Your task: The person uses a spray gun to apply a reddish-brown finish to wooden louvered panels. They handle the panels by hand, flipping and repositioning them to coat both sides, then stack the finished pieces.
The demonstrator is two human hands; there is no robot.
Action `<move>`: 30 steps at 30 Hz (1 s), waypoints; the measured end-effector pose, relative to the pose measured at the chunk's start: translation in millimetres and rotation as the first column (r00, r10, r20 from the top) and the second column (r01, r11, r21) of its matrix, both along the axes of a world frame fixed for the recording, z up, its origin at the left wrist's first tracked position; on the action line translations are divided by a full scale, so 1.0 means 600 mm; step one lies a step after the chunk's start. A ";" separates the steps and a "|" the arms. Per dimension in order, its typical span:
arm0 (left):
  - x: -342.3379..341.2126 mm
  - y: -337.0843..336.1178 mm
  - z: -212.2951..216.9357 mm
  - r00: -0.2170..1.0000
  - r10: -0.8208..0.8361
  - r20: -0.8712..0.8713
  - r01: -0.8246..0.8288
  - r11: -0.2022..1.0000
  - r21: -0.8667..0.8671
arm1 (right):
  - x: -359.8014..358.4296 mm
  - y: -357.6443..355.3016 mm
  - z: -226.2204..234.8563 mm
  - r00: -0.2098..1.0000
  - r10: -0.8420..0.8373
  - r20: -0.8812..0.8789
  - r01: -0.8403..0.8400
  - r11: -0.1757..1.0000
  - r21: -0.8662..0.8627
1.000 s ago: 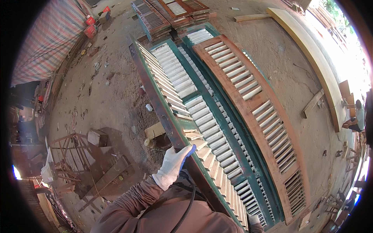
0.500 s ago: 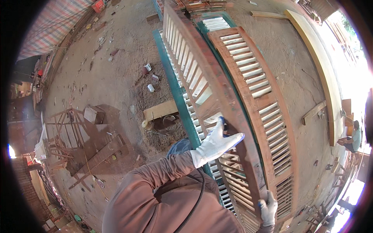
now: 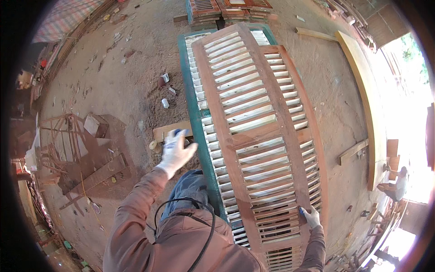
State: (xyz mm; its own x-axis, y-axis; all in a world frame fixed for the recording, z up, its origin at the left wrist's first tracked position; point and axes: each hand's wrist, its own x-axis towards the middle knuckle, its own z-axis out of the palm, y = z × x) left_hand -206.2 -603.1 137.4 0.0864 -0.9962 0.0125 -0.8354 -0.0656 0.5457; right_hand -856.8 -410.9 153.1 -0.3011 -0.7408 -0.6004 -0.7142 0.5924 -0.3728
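A reddish-brown louvered wooden shutter (image 3: 256,137) lies flat on top, slightly askew, over a second brown shutter (image 3: 305,134) and a green-framed one (image 3: 195,120). My right hand (image 3: 311,218), in a white glove with blue fingertips, grips the top shutter's right edge near its lower part. To the left of the stack my left hand (image 3: 174,152), gloved alike, hovers apart from the wood. Its thumb and fingers are spread with nothing between them. Pale slats show across the shutters.
More shutters (image 3: 204,12) are stacked at the far end. A short board (image 3: 174,130) lies on the dirt floor left of the stack, near litter. Along the right runs a long pale beam (image 3: 369,90). A person (image 3: 395,185) sits at the far right.
The top shutter has gone from tilted up on its edge to lying flat on the others. My left hand has let go of it and moved left; my right hand stays at its right edge.
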 end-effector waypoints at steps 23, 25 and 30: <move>-0.517 0.090 -0.003 -0.181 -0.983 0.021 0.983 -0.181 -0.027 | 0.615 0.529 0.276 0.334 -0.643 -0.690 0.670 0.677 -0.306; -0.506 0.128 -0.028 -0.278 -0.957 0.086 0.960 -0.280 -0.012 | 0.761 0.601 0.210 0.334 -0.708 -0.623 0.873 0.482 -0.080; -0.451 0.266 -0.029 -0.434 -0.892 0.127 0.896 -0.442 -0.039 | 1.031 0.697 0.134 0.195 -0.922 -0.333 0.935 0.073 0.346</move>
State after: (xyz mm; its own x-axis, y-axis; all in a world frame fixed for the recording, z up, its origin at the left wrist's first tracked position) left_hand -476.6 -443.5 120.2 -0.9293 0.3640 0.0623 0.3532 0.8268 0.4377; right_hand -238.1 7.5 233.8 -0.5744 0.4515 -0.6828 0.5247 0.8433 0.1162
